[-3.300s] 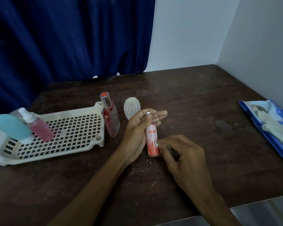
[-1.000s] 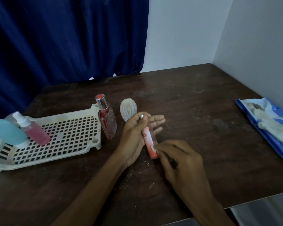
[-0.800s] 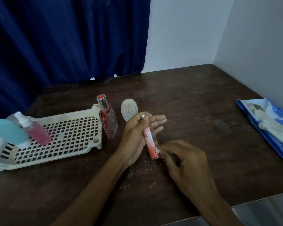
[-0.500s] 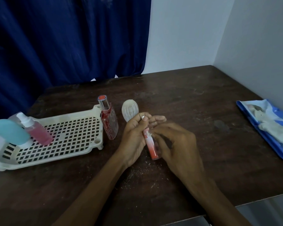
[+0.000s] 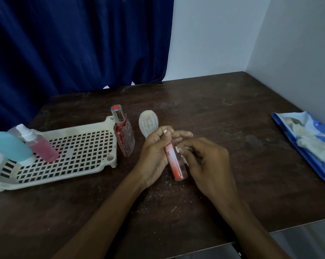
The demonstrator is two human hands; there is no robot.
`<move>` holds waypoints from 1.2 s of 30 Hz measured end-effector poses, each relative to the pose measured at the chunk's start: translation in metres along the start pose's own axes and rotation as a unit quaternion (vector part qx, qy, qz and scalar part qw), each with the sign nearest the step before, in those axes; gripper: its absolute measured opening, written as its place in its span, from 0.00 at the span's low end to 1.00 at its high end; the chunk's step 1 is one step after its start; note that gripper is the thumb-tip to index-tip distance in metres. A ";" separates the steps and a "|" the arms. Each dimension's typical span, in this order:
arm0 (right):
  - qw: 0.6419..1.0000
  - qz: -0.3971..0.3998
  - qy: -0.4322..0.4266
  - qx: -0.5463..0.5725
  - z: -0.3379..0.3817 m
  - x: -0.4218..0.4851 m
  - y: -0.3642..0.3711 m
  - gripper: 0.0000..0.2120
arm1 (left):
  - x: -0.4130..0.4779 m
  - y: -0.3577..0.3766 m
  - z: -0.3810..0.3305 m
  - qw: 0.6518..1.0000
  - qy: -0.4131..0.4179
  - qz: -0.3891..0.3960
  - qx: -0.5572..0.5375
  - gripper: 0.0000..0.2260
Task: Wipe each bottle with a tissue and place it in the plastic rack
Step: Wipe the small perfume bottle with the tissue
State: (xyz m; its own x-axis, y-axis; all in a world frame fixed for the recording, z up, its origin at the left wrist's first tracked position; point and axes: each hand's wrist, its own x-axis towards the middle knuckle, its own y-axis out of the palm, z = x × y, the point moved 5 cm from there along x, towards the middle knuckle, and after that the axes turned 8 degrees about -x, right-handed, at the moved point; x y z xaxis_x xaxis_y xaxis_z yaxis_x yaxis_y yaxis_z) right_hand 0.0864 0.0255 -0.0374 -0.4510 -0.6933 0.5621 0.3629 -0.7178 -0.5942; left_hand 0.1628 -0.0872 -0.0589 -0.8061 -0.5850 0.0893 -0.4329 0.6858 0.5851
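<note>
Left hand [image 5: 154, 157]: curled round the upper half of the orange bottle [image 5: 175, 162], thumb tip pressed by the white cap, fingers behind the body.
Right hand [image 5: 207, 161]: fingers bent inward, pinching a tissue scrap [image 5: 182, 148] against the right side of the bottle.
Orange bottle: held between both hands at table centre, slim, tilted with cap away from the camera and base low; contact of base with table not determinable. Well outside the rack.
Tissue scrap: pale, mostly hidden under the fingertips.
Table [image 5: 214, 113]: dark wood, white specks [image 5: 158, 195] scattered just below the hands.
White ribbed object [image 5: 148, 124]: oval, just beyond the left hand, partly covered by it.
Red-flecked bottle [image 5: 124, 142]: upright, silver collar, orange top, just beside the rack's right end.
Plastic rack [image 5: 107, 165]: cream, slotted floor, left of the hands.
Pink spray bottle [image 5: 43, 147]: lying tilted inside the rack, left part.
Blue bottle [image 5: 8, 146]: at the rack's far left end, tilted.
Blue packet [image 5: 307, 161]: right edge of table, white tissues on top, well apart from the hands.
Backdrop: blue curtain [image 5: 73, 43] left, pale walls [image 5: 223, 34] right.
</note>
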 end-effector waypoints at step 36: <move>0.941 0.056 0.195 0.271 -0.013 -0.034 0.008 0.04 | -0.097 -0.007 -0.141 0.914 0.301 -0.121 0.243 0.08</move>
State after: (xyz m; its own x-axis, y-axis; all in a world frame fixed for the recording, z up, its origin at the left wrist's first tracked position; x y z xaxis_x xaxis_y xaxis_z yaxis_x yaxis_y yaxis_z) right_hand 0.0944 0.0439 -0.0689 -0.6114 -0.7667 0.1961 0.7411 -0.6416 -0.1979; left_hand 0.3008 -0.0966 0.0425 -0.3585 -0.7774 0.5169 -0.8154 0.5303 0.2321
